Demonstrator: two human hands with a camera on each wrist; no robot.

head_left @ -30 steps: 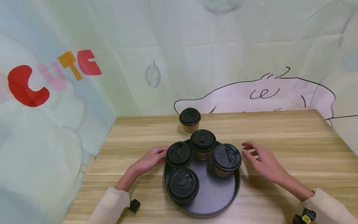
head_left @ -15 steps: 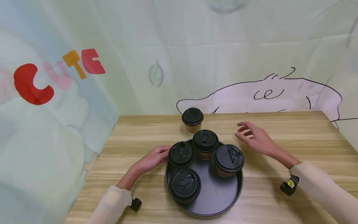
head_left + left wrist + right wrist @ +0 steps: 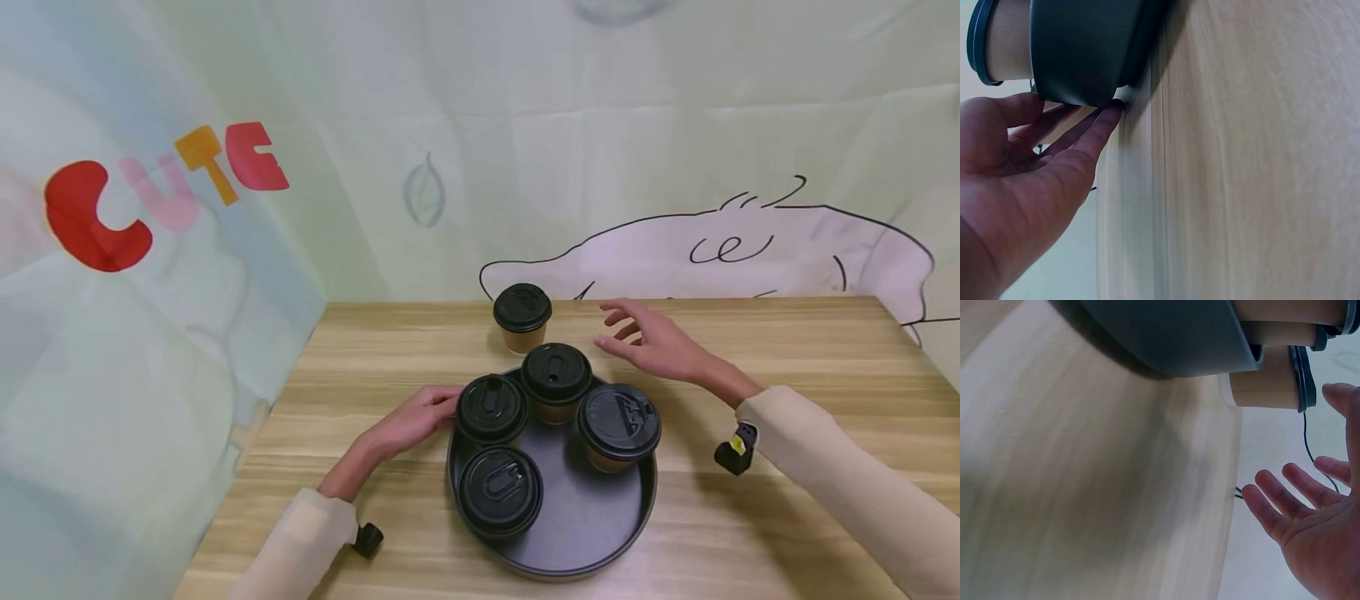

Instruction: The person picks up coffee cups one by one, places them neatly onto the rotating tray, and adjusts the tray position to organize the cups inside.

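Observation:
A round dark tray (image 3: 577, 525) carries several paper cups with black lids. My left hand (image 3: 416, 422) is at the tray's left side, beside a lidded cup (image 3: 491, 408). In the left wrist view, its fairly straight fingers (image 3: 1088, 137) and thumb touch the tray's outer wall (image 3: 1082, 53); the fingertips are partly hidden. My right hand (image 3: 656, 342) hovers above the table, holding nothing, its fingers spread and slightly bent. To its left, behind the tray, a single brown paper cup (image 3: 522, 340) with a black lid stands upright on the table, apart from the hand.
The wooden table (image 3: 810, 358) ends at the back against a printed cloth backdrop (image 3: 600, 167). On the tray, another cup (image 3: 555, 375) stands at the back, one (image 3: 618, 425) at the right and one (image 3: 501, 492) at the front left.
My right hand has moved from beside the tray's right cup, back and to the left, toward the lone cup. My left hand has stayed at the tray, and the cups stand as before.

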